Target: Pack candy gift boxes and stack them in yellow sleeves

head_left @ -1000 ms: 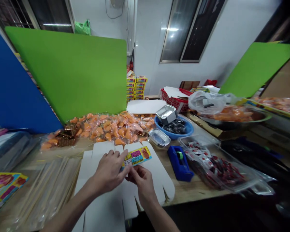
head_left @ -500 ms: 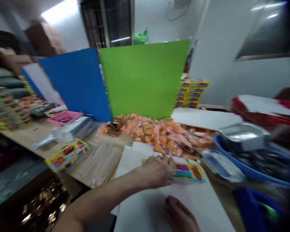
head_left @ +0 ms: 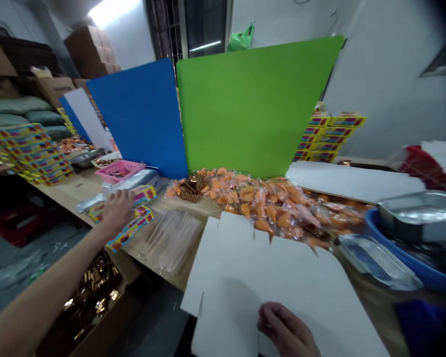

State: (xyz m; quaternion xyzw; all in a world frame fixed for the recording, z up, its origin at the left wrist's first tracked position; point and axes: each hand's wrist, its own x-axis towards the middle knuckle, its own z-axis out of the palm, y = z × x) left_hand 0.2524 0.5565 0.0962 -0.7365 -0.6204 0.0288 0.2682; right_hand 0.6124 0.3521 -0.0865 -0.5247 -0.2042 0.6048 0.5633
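Note:
My left hand reaches out over the left part of the bench, its fingers closed over a flat, colourful printed box. A second printed box of the same kind lies just under and in front of it. My right hand is low in the middle with fingers curled together. It hovers over or rests on a white board; contact cannot be made out. Nothing shows in the right fingers.
Bagged orange pieces are heaped behind the board. Clear plastic sleeves lie to its left, a blue tub with a metal tray to its right. Blue and green panels stand behind. Printed boxes are stacked far left.
My left hand has swung from the white board to the left with a printed box, now above the other box. My right hand stays near the board's front. The view has turned left.

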